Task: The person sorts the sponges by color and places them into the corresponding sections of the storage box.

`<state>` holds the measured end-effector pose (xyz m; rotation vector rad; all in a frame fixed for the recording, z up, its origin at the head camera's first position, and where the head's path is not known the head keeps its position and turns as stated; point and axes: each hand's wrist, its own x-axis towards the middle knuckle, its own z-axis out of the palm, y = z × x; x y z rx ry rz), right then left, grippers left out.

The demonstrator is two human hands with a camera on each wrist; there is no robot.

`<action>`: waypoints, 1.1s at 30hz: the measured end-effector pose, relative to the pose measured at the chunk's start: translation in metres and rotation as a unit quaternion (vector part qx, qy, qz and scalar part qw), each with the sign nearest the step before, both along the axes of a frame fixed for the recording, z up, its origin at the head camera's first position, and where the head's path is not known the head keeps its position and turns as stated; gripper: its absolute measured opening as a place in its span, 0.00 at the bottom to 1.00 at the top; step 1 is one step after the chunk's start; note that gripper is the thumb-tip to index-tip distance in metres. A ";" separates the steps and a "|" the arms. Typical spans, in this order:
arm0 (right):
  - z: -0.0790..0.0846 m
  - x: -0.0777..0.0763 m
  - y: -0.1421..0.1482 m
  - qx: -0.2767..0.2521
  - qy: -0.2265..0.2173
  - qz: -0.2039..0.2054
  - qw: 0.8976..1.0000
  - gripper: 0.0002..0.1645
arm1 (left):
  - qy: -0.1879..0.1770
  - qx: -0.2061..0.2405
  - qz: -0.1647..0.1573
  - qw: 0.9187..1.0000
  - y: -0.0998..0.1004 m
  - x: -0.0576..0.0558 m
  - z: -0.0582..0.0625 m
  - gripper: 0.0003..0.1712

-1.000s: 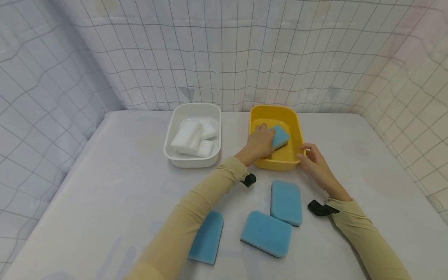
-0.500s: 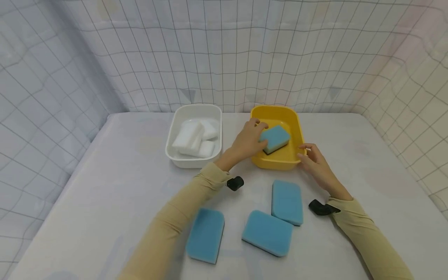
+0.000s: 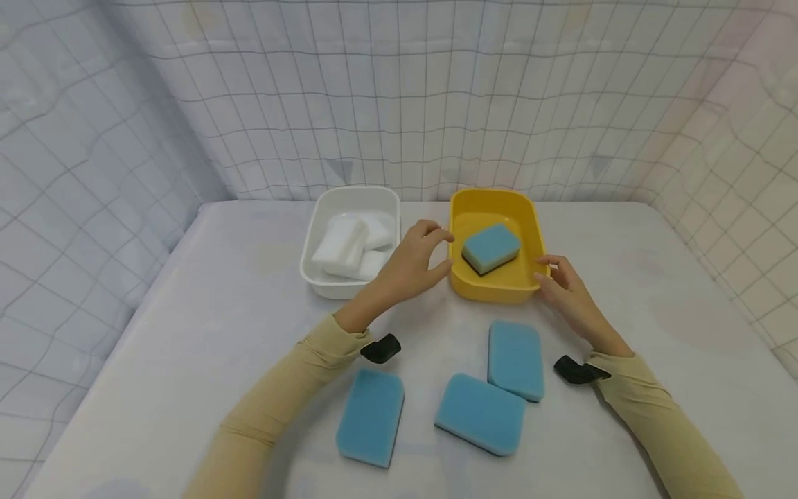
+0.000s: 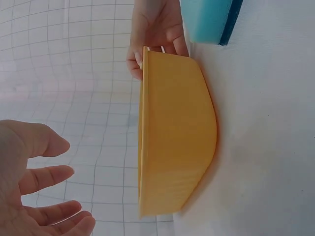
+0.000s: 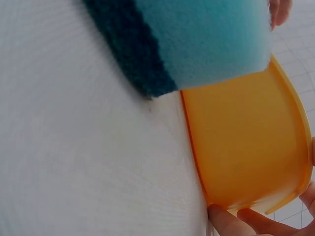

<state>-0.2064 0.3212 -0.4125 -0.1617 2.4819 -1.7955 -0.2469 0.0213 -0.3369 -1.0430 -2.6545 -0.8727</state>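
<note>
In the head view a yellow plastic tub [image 3: 492,294] stands at the back right, with one blue sponge [image 3: 491,246] lying inside it, dark side down. My right hand [image 3: 570,298] holds the tub's front right corner, fingers at the rim; the left wrist view shows this hand [image 4: 160,24] gripping the tub [image 4: 177,123] from its far end. Just left of the tub my left hand [image 3: 408,263] hovers with fingers spread and nothing in them, partly covering the white tub. The left wrist view also has these spread fingers [image 4: 47,179] apart from the tub.
A white tub [image 3: 337,290] holding several white blocks [image 3: 343,242] stands left of the yellow one. Three more blue sponges lie in front: a left sponge [image 3: 370,418], a middle sponge [image 3: 482,414] and a right sponge [image 3: 516,359]. Grid-patterned curtains [image 3: 405,104] border the table.
My left hand has let go of the blue sponge in the yellow tub and drawn back leftward out of it. The right hand has stayed at the tub's corner.
</note>
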 end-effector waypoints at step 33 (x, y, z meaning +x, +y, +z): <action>0.000 0.002 -0.004 -0.024 0.007 0.005 1.000 0.21 | -0.006 -0.029 -0.034 0.999 -0.054 0.046 -0.001 0.15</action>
